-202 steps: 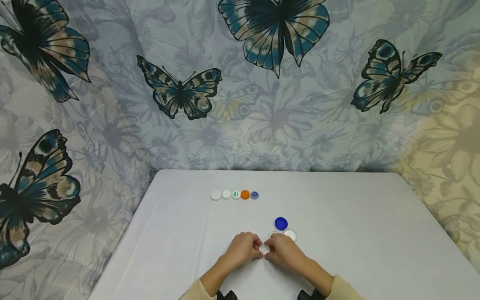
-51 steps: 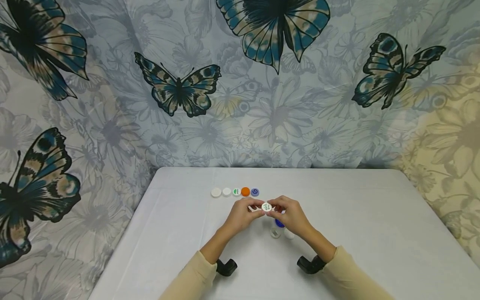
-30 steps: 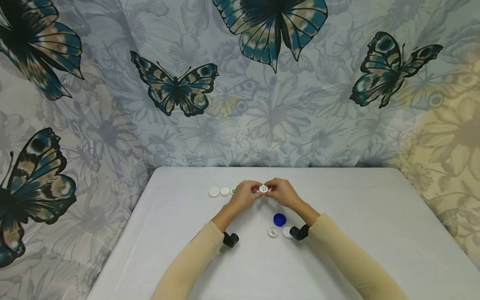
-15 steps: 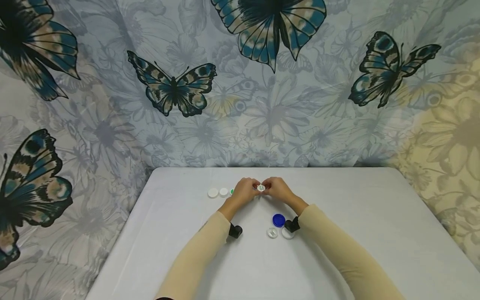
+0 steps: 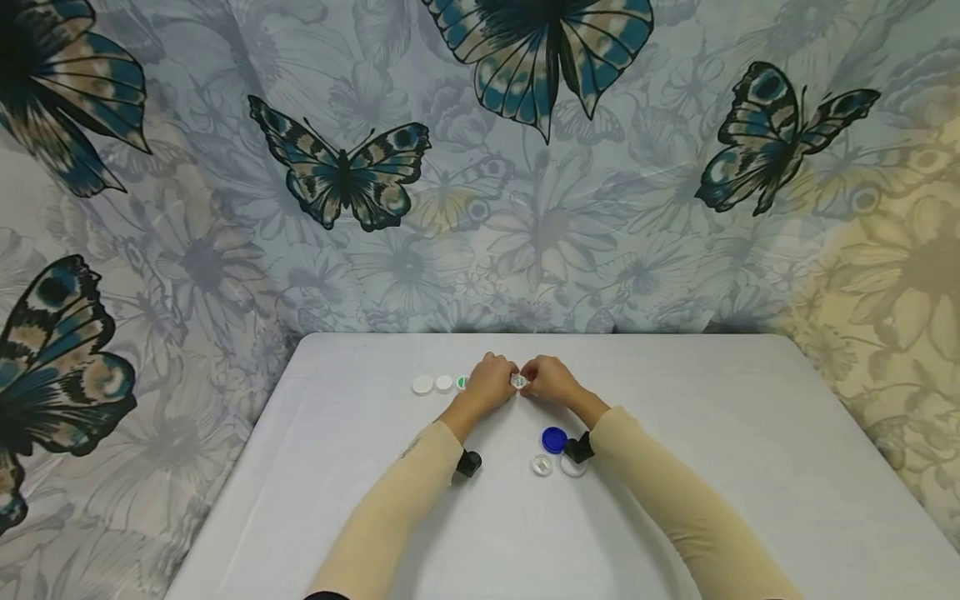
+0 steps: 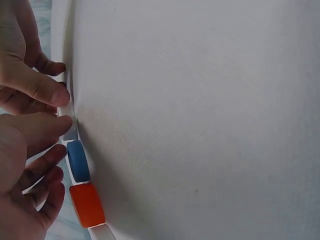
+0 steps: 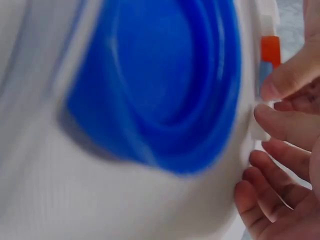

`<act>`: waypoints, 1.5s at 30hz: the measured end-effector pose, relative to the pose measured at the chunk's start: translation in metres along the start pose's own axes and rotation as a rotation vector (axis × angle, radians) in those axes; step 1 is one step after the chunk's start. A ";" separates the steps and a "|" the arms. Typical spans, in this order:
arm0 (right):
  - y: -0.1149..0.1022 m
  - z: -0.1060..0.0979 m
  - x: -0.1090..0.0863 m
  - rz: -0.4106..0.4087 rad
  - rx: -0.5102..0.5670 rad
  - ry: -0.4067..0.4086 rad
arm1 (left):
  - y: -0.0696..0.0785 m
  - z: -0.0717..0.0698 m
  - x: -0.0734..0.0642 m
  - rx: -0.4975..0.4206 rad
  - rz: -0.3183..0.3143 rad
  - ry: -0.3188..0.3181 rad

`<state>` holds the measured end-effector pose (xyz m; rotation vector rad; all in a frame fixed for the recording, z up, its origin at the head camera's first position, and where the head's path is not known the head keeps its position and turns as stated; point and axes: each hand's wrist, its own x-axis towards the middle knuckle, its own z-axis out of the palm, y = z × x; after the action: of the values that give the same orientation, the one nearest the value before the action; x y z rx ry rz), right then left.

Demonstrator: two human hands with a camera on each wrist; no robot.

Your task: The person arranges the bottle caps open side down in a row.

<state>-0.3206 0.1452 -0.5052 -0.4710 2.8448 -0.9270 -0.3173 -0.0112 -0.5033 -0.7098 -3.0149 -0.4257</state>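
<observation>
The left hand (image 5: 491, 382) and right hand (image 5: 553, 381) pinch a white cap (image 5: 518, 381), thumbs and fingers drawn together on its edge. The cap is farther out than before, beyond the blue lid (image 5: 554, 440) and just beside the small blue cap (image 6: 78, 161); the left hand now hides the orange cap (image 6: 87, 205) from the head view.

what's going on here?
A person holds a marked white cap in the fingers of both hands, left hand and right hand, at the right end of a row of caps. Next to it in the row is a blue cap, then an orange cap. Neither hand has let go; can't tell if the marked one touches the table. Nearer the person lie a larger blue cap and two white caps.
</observation>
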 end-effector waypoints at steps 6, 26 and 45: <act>0.000 -0.016 -0.016 -0.038 0.023 -0.021 | 0.001 -0.005 -0.014 -0.111 -0.022 0.047; 0.019 -0.028 -0.097 -0.050 0.088 -0.068 | 0.040 0.010 -0.068 -0.446 -0.034 -0.072; 0.030 -0.013 -0.104 -0.151 0.134 -0.124 | 0.063 0.023 -0.075 -0.408 -0.152 -0.072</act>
<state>-0.2327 0.2096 -0.5113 -0.7082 2.6450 -1.0660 -0.2217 0.0162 -0.5149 -0.5152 -3.0897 -1.0644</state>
